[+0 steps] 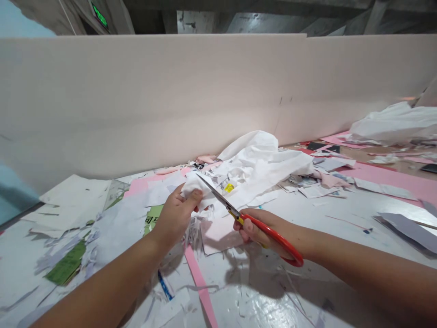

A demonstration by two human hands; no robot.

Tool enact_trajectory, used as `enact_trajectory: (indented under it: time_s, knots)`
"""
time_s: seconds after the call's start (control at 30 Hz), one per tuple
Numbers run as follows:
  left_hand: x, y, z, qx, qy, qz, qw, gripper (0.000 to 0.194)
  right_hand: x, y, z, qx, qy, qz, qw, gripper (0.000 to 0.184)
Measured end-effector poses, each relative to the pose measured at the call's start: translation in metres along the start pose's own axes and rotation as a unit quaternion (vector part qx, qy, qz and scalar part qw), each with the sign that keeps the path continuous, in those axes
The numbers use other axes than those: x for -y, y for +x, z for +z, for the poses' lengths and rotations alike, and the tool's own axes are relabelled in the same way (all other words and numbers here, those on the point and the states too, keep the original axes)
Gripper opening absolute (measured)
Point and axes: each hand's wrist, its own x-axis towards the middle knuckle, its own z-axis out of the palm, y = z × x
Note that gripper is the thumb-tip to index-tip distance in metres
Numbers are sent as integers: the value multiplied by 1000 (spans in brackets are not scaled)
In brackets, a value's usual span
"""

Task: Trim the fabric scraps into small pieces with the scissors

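Observation:
My left hand [179, 210] pinches a small crumpled piece of white paper [194, 183] between thumb and fingers. In my right hand [254, 228] is a pair of red-handled scissors [273, 234], gripped around the handles. Their blades [216, 193] look closed together and point up and left, with the tip close to the white paper. Below and between my hands lies a pale pink sheet [218, 236] among shredded paper. A large crumpled white sheet [262, 168] rests just beyond the scissors, a yellow scrap [228, 187] beside it.
A pale upright panel [153, 105] runs along the back of the white table [273, 305]. Green paper [68, 262] and white sheets [78, 198] are scattered at left. A pink strip [201, 287] lies in front; pink sheets [382, 180] and a white bag-like heap [392, 123] are at right.

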Motion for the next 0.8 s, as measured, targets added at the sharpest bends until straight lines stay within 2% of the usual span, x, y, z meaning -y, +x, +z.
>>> enact_trajectory:
  time_s: [0.13, 0.27, 0.43, 0.57, 0.67, 0.8]
  knots:
    - [-3, -5, 1, 27, 62, 11, 998, 26, -7, 3, 4, -3, 22, -23, 999, 53]
    - [-7, -9, 4, 46, 95, 18, 994, 25, -3, 2, 6, 8, 66, -22, 998, 56]
    - [-7, -11, 6, 45, 103, -16, 994, 29, 2, 2, 12, 12, 152, -19, 988, 59]
    - [-8, -13, 7, 9, 132, -11, 991, 30, 6, 4, 17, 6, 195, -5, 981, 60]
    - [-9, -15, 7, -10, 163, 8, 987, 31, 9, 3, 18, -2, 206, 7, 979, 59]
    - [-9, -17, 9, -3, 162, 3, 987, 32, 6, 2, 18, -15, 180, 19, 983, 58]
